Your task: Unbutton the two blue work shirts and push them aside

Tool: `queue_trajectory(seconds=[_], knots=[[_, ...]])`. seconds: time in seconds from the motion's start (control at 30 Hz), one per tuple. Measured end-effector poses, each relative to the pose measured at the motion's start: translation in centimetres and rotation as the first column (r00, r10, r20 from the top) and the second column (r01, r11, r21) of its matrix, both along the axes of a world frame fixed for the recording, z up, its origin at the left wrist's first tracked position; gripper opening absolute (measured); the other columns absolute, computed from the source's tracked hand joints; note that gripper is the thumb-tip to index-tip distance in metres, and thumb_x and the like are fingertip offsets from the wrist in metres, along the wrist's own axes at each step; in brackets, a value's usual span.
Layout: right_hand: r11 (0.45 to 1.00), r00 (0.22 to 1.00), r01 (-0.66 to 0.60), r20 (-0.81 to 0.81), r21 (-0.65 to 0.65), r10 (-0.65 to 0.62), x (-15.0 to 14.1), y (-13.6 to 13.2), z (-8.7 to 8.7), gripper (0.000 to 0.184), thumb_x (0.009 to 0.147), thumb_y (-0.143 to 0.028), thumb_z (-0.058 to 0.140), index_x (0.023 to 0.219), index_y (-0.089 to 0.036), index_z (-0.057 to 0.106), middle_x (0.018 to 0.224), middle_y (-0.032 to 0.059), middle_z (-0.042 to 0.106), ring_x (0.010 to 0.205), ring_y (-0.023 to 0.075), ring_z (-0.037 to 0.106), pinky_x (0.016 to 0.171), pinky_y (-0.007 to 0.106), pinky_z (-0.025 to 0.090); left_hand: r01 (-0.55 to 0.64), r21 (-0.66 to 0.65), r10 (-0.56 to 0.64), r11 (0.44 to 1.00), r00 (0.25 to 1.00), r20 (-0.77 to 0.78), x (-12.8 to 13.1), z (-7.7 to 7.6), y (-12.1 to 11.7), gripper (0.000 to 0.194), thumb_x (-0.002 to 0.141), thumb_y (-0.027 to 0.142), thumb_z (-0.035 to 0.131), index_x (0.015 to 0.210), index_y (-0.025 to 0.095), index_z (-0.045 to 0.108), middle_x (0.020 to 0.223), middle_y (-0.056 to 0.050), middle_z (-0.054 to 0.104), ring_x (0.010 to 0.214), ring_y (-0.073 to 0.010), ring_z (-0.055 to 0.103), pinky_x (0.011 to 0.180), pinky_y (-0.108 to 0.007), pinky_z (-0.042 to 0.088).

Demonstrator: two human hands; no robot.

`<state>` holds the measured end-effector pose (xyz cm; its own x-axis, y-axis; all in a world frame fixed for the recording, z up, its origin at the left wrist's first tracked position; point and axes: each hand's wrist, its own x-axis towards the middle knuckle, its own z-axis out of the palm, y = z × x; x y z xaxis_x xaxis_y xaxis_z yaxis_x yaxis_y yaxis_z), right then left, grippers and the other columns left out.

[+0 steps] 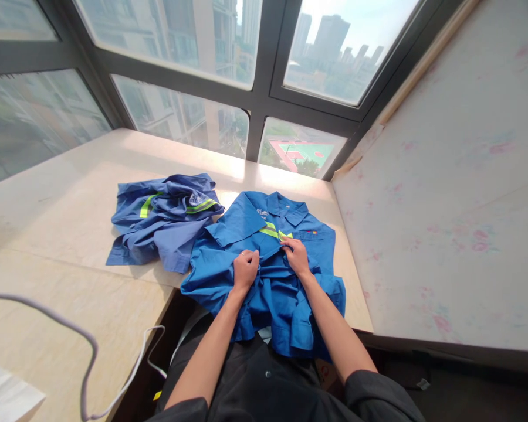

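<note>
A blue work shirt [317, 249] with a collar, a chest pocket and a yellow-green reflective stripe lies face up in front of me, its lower part bunched over the table's near edge. My left hand [246, 269] is closed on the shirt's cloth left of the front opening. Across from it, my right hand [295, 256] pinches the front edge just below the stripe. A folded-over short sleeve rests near the left side of the collar. The cloth inside both fists is hidden by my fingers.
A second crumpled blue garment [171, 234] with reflective stripes lies to the left. A cable [88, 340] curves over the pale table [70, 176] near white paper [9, 395]. Windows stand behind, and a patterned wall panel [444, 193] bounds the right.
</note>
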<state>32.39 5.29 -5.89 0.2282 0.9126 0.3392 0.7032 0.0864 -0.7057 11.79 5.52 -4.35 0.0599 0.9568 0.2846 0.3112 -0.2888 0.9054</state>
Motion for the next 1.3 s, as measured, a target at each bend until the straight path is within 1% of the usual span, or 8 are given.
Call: queue_trajectory(seconds=[0.4,0.6,0.7,0.83,0.93,1.1,1.2,1.3], knots=[[0.998,0.988,-0.013,-0.152,0.059,0.022,-0.2,-0.7,0.2,0.017,0.083,-0.020,0.059,0.087,-0.024,0.074,0.110,0.0068,0.074,0.108,0.0247,0.065,0.102,0.044,0.047,0.013,-0.124,-0.027,0.992,0.993,-0.117,-0.1,0.5,0.4,0.044,0.094,0.035,0.048,0.053,0.021,0.051,0.066,-0.004,0.063,0.070,-0.0176,0.061,0.071,-0.031,0.046],[0.992,0.980,-0.007,-0.198,0.129,0.032,-0.7,-1.1,1.1,0.014,0.085,-0.024,0.062,0.088,-0.025,0.076,0.105,0.0066,0.075,0.106,0.0244,0.065,0.100,0.045,0.048,0.019,0.099,0.014,0.995,0.947,-0.320,1.7,3.2,0.4,0.022,0.092,0.038,0.059,0.100,0.019,0.067,0.118,-0.014,0.064,0.120,-0.0283,0.054,0.100,-0.042,0.044],[0.980,0.972,-0.032,-0.223,0.197,0.076,-0.7,-1.2,1.3,0.011,0.085,-0.025,0.065,0.088,-0.025,0.075,0.105,0.0065,0.075,0.105,0.0241,0.065,0.098,0.044,0.049,0.155,0.137,-0.070,0.978,0.872,-0.484,3.7,3.7,0.5,0.038,0.088,0.036,0.066,0.123,0.020,0.063,0.131,-0.014,0.058,0.121,-0.0300,0.053,0.098,-0.043,0.045],[0.967,0.960,-0.033,-0.261,0.252,0.100,-0.7,-1.2,1.3,0.009,0.085,-0.024,0.064,0.086,-0.025,0.074,0.103,0.0063,0.074,0.103,0.0236,0.065,0.096,0.043,0.050,0.255,0.061,-0.170,0.965,0.786,-0.594,5.7,3.0,1.4,0.037,0.089,0.028,0.065,0.125,0.023,0.064,0.119,-0.010,0.066,0.107,-0.0267,0.059,0.087,-0.038,0.049],[0.971,0.956,-0.022,-0.279,0.236,0.090,-0.6,-1.3,1.1,0.009,0.086,-0.024,0.064,0.086,-0.025,0.073,0.106,0.0065,0.074,0.105,0.0237,0.065,0.098,0.043,0.049,0.240,0.027,-0.196,0.970,0.847,-0.494,5.8,1.5,2.2,0.025,0.092,0.019,0.057,0.112,0.024,0.072,0.104,-0.007,0.072,0.095,-0.0217,0.064,0.082,-0.033,0.049],[0.979,0.918,0.113,-0.395,0.172,-0.037,-0.5,-1.4,0.9,0.007,0.085,-0.028,0.066,0.088,-0.023,0.071,0.109,0.0080,0.073,0.106,0.0241,0.065,0.099,0.042,0.048,0.046,-0.071,-0.051,0.996,0.997,-0.058,4.6,-0.7,3.2,0.016,0.088,0.016,0.059,0.089,0.021,0.074,0.091,-0.005,0.073,0.086,-0.0186,0.066,0.082,-0.031,0.050],[0.969,0.838,0.210,-0.534,0.130,-0.110,-0.2,-1.3,0.7,0.012,0.086,-0.032,0.066,0.089,-0.020,0.066,0.110,0.0090,0.072,0.105,0.0240,0.065,0.098,0.042,0.047,-0.032,-0.187,0.063,0.982,0.984,0.165,3.9,-1.2,3.7,0.014,0.085,0.028,0.062,0.088,0.018,0.071,0.082,-0.004,0.070,0.075,-0.0166,0.061,0.073,-0.029,0.048],[0.948,0.654,0.296,-0.748,0.117,-0.112,0.3,-1.1,0.5,0.018,0.083,-0.035,0.069,0.090,-0.021,0.061,0.109,0.0070,0.072,0.100,0.0214,0.066,0.095,0.040,0.049,-0.076,-0.254,0.167,0.964,0.918,0.359,3.1,-1.3,3.7,0.023,0.085,0.039,0.060,0.086,0.016,0.066,0.072,-0.001,0.061,0.065,-0.0132,0.053,0.064,-0.025,0.044]])
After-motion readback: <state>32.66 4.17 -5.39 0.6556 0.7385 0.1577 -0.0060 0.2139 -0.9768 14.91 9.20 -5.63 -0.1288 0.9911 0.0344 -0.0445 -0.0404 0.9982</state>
